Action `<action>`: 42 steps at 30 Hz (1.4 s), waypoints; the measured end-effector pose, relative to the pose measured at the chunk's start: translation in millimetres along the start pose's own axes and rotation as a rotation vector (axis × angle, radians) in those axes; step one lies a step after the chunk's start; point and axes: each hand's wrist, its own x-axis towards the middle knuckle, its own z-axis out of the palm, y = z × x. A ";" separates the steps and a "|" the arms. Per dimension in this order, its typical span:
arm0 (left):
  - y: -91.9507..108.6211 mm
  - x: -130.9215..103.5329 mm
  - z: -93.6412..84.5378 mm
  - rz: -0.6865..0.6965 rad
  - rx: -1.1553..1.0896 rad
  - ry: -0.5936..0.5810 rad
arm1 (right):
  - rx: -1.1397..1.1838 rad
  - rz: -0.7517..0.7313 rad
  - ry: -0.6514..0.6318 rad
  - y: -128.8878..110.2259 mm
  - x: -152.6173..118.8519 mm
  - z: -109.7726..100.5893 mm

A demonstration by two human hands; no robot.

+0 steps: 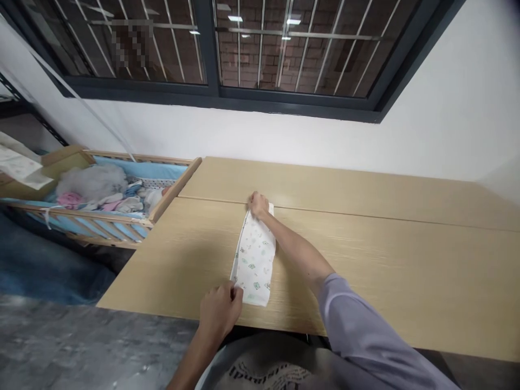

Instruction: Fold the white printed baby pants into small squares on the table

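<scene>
A white cloth (255, 260) with small green and brown prints lies folded in a narrow strip on the light wooden table (365, 260). At its far left corner, my right hand (258, 205) is closed on the fabric. My left hand (221, 306) pinches the near left corner, close to the table's front edge. The cloth's left side shows layers slightly apart between the two hands. Its near right corner lies free on the wood.
Left of the table stands a wooden crib (170, 192) with blue lining, holding clothes and a grey fluffy item (93, 181). White fabric (22, 162) hangs at the far left. A wall and barred window (215, 92) rise behind the table.
</scene>
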 end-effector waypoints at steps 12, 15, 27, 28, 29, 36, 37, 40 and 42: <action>-0.3 -37.8 17.2 0.407 0.217 0.428 | 0.052 -0.461 -0.154 -6.4 -84.1 -46.0; -4.4 -42.3 42.0 0.564 0.277 0.435 | 0.081 -0.864 -0.339 0.1 -149.3 -50.3; -2.5 -28.0 32.4 0.493 0.207 -0.060 | -0.105 -0.985 -0.456 55.6 -122.6 -10.7; -3.1 -27.4 31.5 0.500 0.186 -0.072 | -0.132 -0.935 -0.443 59.8 -102.1 -11.3; -3.8 -27.1 31.2 0.504 0.174 -0.080 | -0.160 -0.886 -0.429 63.9 -82.2 -12.9; -7.8 -29.6 34.0 0.513 0.219 -0.012 | -0.149 -0.751 -0.336 78.7 -4.4 -28.9; -8.6 -29.3 34.6 0.530 0.228 0.012 | -0.113 -0.749 -0.298 76.8 -6.6 -30.0; -13.2 -27.3 37.3 0.589 0.272 0.075 | -0.046 -0.725 -0.167 66.3 -37.9 -36.5; -18.7 -26.1 39.4 0.627 0.304 0.095 | -0.023 -0.734 -0.120 58.4 -78.8 -46.0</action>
